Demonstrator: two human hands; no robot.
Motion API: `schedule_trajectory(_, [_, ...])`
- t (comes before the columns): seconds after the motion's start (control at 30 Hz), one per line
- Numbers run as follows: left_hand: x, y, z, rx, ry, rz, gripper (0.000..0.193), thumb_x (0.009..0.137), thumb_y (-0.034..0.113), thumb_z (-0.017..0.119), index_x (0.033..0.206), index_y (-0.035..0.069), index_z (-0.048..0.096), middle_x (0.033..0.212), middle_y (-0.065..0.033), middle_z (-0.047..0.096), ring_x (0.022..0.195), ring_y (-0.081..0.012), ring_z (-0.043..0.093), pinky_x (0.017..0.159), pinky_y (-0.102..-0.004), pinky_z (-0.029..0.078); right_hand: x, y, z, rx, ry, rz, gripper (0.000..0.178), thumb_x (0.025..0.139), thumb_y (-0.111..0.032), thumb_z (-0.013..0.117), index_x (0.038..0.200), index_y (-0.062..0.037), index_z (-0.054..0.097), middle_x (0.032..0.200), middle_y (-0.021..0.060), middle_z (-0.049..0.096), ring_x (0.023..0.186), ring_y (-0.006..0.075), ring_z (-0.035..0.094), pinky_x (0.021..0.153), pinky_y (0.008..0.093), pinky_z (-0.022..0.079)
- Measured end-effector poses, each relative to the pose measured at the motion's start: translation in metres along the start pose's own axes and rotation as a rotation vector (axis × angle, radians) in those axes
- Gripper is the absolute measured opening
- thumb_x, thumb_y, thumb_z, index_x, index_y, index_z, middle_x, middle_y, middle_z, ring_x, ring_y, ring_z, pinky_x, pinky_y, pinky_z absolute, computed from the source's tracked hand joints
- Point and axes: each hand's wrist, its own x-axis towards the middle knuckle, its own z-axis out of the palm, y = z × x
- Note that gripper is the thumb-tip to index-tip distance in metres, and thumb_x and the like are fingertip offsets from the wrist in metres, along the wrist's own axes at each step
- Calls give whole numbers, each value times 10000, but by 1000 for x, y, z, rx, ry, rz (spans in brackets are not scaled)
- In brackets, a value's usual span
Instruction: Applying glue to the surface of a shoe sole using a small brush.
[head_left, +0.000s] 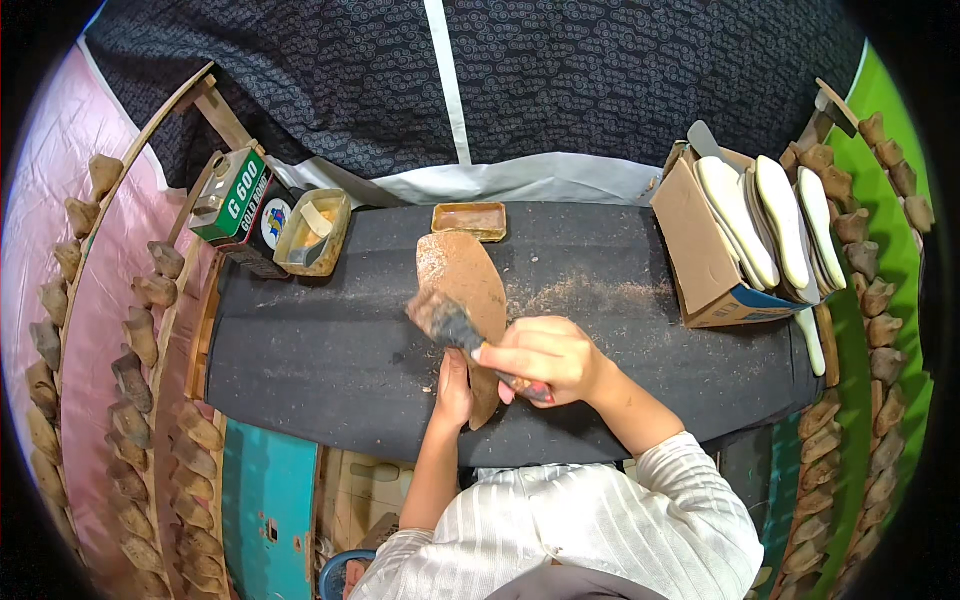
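Note:
A brown shoe insole [470, 270] is held over the black-covered table [330, 360], its wide end pointing away from me. My left hand [455, 388] is closed around its near, narrow part from the left side. Crossing over the insole is a worn brush [455, 325] with a dark middle and a red-tipped handle. My right hand [548, 358] is wrapped round the handle. The brush's frayed brown head lies at the insole's left edge; whether it touches the surface I cannot tell. Pale specks show on the insole's wide end.
A shallow yellowish tray [470, 222] stands behind the insole. Far left are a green-and-black can [240, 210] and a tub [313, 235] with a spatula. A cardboard box [705, 265] of pale insoles stands far right. Wooden shoe lasts [140, 335] line both side racks.

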Motion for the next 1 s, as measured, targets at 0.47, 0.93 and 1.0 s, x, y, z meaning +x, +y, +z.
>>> schedule_trajectory(0.47, [5,1,-2,-68,-44,-20,576,958,492,214,1084,-18,450,952,-157,561,689,-237,572,617,-352,503,-11,1,-9,139,22,126,297,762,-199,691,914,51,637,667,115,629,526,223,583,474,301,461])
schedule_trajectory(0.93, [6,17,8,-334,-257,-125,655,931,552,175,1153,-22,399,896,-174,557,695,-239,570,602,-368,514,-8,5,-15,-61,80,85,445,565,-45,737,990,15,617,641,69,560,529,212,547,486,308,442])
schedule_trajectory(1.0, [4,23,13,-308,-232,-145,656,931,554,176,1154,-21,399,899,-173,557,698,-239,569,605,-369,514,-9,8,-11,-91,61,79,438,572,-51,736,988,15,615,641,64,557,529,211,546,485,308,440])
